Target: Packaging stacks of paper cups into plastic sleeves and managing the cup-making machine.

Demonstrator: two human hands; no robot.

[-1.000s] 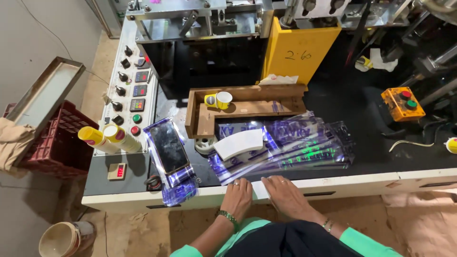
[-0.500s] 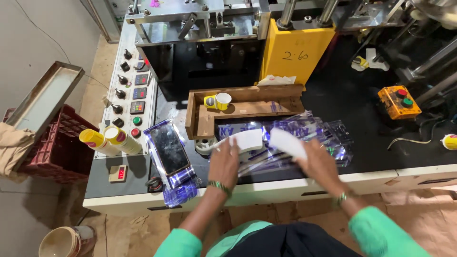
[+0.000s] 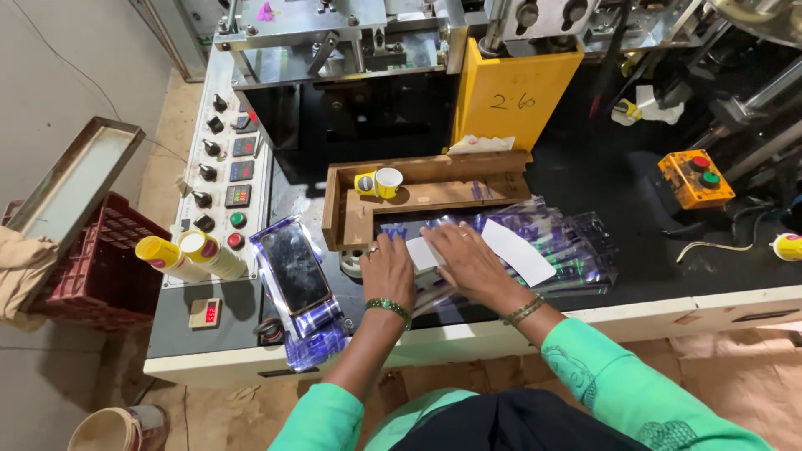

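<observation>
My left hand [image 3: 387, 271] and my right hand [image 3: 464, 260] lie side by side, palms down, on a white paper sheet [image 3: 518, 250] that rests on a pile of clear plastic sleeves with blue print [image 3: 576, 246]. Both hands press the sheet flat against the black machine table [image 3: 618, 179]; fingers are spread and nothing is gripped. The sheet's left part is hidden under my hands. Just beyond my fingers stands a wooden tray [image 3: 422, 171] holding a small yellow and white paper cup [image 3: 378, 182].
A phone in a clear sleeve [image 3: 292, 267] lies left of my hands. Further left are a control panel with knobs and buttons [image 3: 227, 179], stacked yellow cups [image 3: 190, 255], a red crate [image 3: 100, 267]. An orange button box [image 3: 695, 177] sits at right, a yellow guard [image 3: 514, 96] behind.
My hands rose from the table edge, lifted the white sheet above the sleeves, and now have laid it down and press on it.
</observation>
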